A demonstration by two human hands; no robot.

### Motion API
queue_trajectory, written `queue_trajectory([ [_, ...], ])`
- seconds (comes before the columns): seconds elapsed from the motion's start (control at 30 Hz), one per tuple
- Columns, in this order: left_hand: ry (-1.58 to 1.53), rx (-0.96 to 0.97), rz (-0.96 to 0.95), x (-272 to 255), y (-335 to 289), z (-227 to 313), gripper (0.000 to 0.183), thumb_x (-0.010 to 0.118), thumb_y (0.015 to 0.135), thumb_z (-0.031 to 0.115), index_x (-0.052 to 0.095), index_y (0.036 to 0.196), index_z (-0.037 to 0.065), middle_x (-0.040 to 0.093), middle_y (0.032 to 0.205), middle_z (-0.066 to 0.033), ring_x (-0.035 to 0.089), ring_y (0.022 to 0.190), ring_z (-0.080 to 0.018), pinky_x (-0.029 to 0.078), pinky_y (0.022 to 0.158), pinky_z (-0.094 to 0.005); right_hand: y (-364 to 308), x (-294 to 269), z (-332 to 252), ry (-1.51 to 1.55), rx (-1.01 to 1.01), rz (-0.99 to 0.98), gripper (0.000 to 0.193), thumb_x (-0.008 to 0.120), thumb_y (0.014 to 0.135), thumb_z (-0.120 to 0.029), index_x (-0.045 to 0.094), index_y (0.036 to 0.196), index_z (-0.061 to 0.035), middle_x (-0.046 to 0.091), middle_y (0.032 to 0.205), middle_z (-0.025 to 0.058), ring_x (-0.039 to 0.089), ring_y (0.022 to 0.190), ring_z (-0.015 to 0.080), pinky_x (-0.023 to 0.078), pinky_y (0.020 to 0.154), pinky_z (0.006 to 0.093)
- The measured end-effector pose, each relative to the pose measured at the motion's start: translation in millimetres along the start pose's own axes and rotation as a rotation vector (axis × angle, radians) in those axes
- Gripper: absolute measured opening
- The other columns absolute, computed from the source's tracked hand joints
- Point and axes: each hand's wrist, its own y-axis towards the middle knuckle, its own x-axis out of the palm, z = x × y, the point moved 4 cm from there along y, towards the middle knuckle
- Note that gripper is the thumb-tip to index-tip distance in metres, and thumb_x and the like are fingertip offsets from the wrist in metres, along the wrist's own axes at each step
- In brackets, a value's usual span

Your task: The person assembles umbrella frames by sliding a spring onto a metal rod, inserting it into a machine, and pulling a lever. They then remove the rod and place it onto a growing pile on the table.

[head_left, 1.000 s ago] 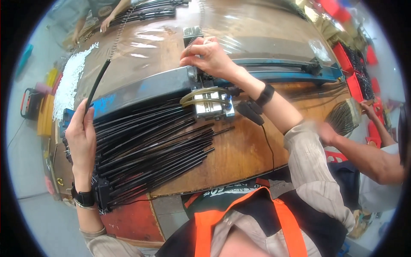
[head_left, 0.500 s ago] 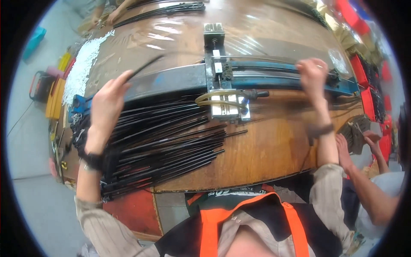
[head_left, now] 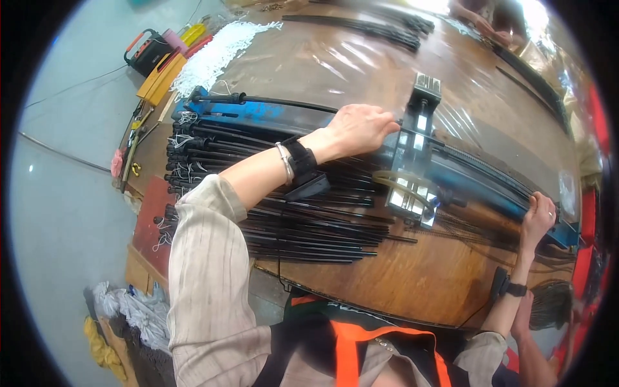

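Observation:
My left hand (head_left: 364,131) is pinched around a black rod (head_left: 293,103) close to the metal clamp (head_left: 419,145). This rod lies along the blue rail (head_left: 264,114), its collared end at the rail's left. My right hand (head_left: 538,220) is closed at the right end of the rail, where a dark coiled strand (head_left: 480,164) meets my fingertips. What those fingers hold is too small to make out. Below my left forearm lies a stack of black rods (head_left: 309,242) with white cord loops at their left ends. My forearm hides part of the stack.
A yellowish hose (head_left: 396,177) loops by the clamp. White strands (head_left: 216,55) are heaped at the far left, near a yellow box (head_left: 158,80). More black rods (head_left: 367,27) lie at the far side. Other people's hands show at the far right and lower right.
The view has swung so the bench sits further right. My left hand has moved right to the clamp, with the rod now along the rail. My right hand has come to the rail's right end.

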Motion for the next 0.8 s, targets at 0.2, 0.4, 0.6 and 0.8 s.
queue_trajectory([
  [0.2,-0.061,0.003,0.095,-5,0,5,0.019,0.061,0.092,0.023,0.063,0.083,0.007,0.060,0.073,-0.0114,0.062,0.071,-0.0317,0.050,0.064,-0.0424,-2,-5,-4,-0.029,0.053,-0.053,0.015,0.065,0.089,-0.010,0.067,0.104,-0.0060,0.066,0.103,0.0113,0.059,0.104,0.0310,0.044,0.091,0.0416],
  [0.4,-0.117,0.029,0.027,2,8,2,0.018,0.061,0.092,0.024,0.063,0.085,0.008,0.061,0.075,-0.0141,0.062,0.072,-0.0359,0.050,0.064,-0.0452,-6,-28,-97,0.032,-0.080,0.015,0.029,0.065,0.088,-0.007,0.065,0.117,-0.0091,0.064,0.128,0.0046,0.047,0.130,0.0273,0.030,0.109,0.0409],
  [0.6,0.036,-0.102,-0.231,2,14,3,0.018,0.055,0.094,0.024,0.062,0.088,0.008,0.068,0.080,-0.0179,0.067,0.078,-0.0375,0.053,0.063,-0.0466,-24,-41,-141,0.211,-0.085,-0.030,0.028,0.066,0.084,-0.003,0.066,0.111,-0.0087,0.066,0.119,0.0069,0.051,0.124,0.0282,0.034,0.105,0.0414],
  [0.8,0.103,-0.118,-0.192,8,15,2,0.019,0.053,0.096,0.024,0.057,0.087,0.007,0.063,0.077,-0.0192,0.062,0.075,-0.0412,0.047,0.063,-0.0499,-43,-33,-151,0.384,-0.041,-0.027,0.023,0.066,0.084,-0.004,0.067,0.107,-0.0081,0.068,0.111,0.0073,0.057,0.113,0.0273,0.037,0.101,0.0421],
])
